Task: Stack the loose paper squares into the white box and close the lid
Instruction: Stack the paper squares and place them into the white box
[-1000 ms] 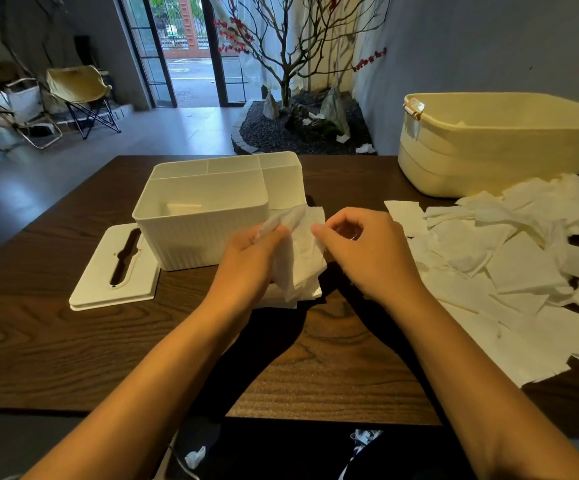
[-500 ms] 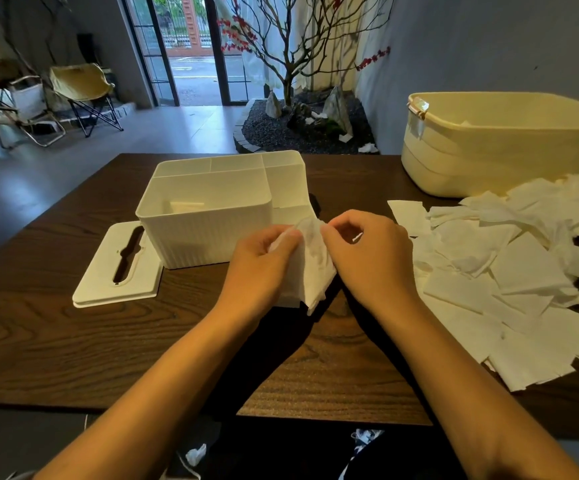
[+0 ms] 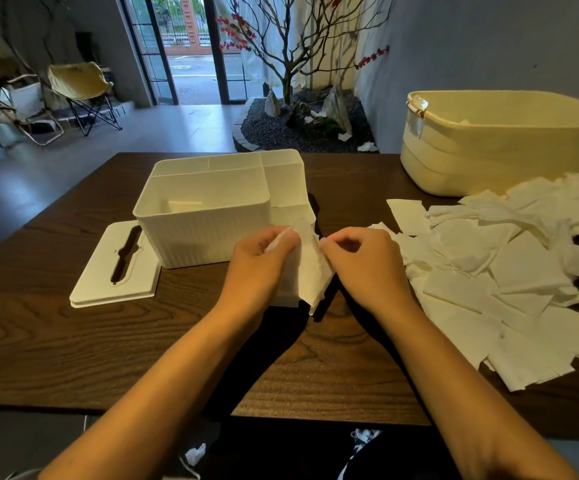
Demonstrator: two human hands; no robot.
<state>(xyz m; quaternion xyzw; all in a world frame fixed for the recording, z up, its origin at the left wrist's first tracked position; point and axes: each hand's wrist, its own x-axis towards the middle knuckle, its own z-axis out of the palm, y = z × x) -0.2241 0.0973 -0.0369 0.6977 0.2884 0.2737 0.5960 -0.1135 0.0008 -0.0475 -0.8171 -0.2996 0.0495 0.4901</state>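
Item: small bundle of paper squares point(image 3: 307, 271), held upright between both hands, just in front of the white box point(image 3: 208, 216).
Left hand point(image 3: 260, 261): fingers curled round the bundle's left edge, gripping it.
Right hand point(image 3: 360, 261): fingertips pinching the bundle's upper right edge.
White box: beyond the left hand, open; main compartment almost bare, one pale sheet or card visible low inside.
Lid point(image 3: 115, 268): flat on the table point(image 3: 56, 341), left of the left hand, slot facing up.
Loose pile of squares point(image 3: 509, 271): right of the right hand, large, unsorted.
Step in hand, judged: squaring up a gathered bundle; task early.
Next move calls for: lifting the bundle over the near wall and lowering it flat, edges aligned.
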